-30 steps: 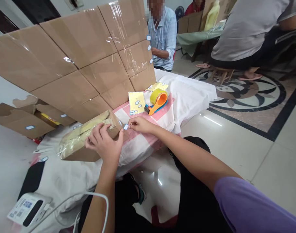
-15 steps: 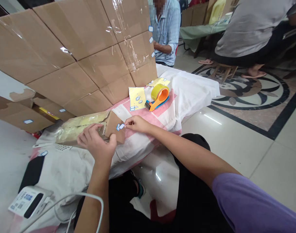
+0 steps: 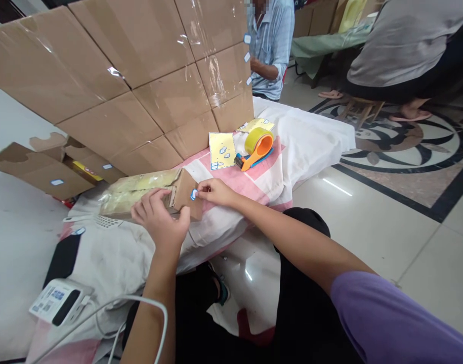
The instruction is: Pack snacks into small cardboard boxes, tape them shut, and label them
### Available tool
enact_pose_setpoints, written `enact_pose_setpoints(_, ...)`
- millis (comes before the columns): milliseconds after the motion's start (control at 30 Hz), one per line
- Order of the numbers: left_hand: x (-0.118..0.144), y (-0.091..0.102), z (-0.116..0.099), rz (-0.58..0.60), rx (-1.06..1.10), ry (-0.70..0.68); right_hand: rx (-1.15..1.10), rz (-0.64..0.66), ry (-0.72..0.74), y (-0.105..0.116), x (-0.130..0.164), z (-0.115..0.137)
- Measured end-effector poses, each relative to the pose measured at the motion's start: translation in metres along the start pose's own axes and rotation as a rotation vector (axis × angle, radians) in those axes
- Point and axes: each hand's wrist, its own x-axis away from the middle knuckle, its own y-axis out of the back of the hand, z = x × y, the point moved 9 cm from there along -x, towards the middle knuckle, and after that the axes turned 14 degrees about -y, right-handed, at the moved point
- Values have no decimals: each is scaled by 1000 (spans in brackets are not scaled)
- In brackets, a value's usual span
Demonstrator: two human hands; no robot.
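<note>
A taped cardboard box (image 3: 143, 179) lies on its side on the cloth-covered table, with yellowish tape along its top. My left hand (image 3: 161, 215) grips its near end, fingers over the upper edge and thumb against the end face. My right hand (image 3: 218, 193) is closed in a pinch at that end face, on a small blue-and-white sticker (image 3: 194, 194). The sticker is against the cardboard; whether all of it touches is too small to tell. Beyond my right hand lie a yellow sticker sheet (image 3: 221, 150) and an orange tape dispenser (image 3: 257, 147) with yellowish tape.
Stacked cardboard boxes (image 3: 166, 91) form a wall behind the work area. Open cartons (image 3: 45, 174) stand at left. A white fly swatter (image 3: 108, 221), a black phone-like slab (image 3: 63, 257) and a white label printer (image 3: 60, 302) with a cable lie nearer. Two people sit beyond.
The sticker between my right fingertips has come closer to the box's end face and now lies against it. My left hand keeps its hold. The whole view has shifted slightly.
</note>
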Motion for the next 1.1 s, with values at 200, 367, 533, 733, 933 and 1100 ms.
enact_pose_setpoints(200,-2,0,0,27,12,26,-6,-10,-55,0,2,-2)
enact_pose_setpoints(367,-2,0,1,13,-13,6,-38,4,-82,-1,0,-5)
enact_pose_setpoints(533,2,-1,7,-18,14,-55,-63,28,-132,-9,0,-10)
enact_pose_setpoints(733,7,-7,15,-98,102,27,-61,-19,-155,-7,-2,-23)
enact_pose_setpoints(933,1,0,10,-124,182,91,-116,-40,-179,-8,0,-27)
enact_pose_setpoints(1100,0,-3,9,-116,193,122,-65,-59,-236,-9,1,-33)
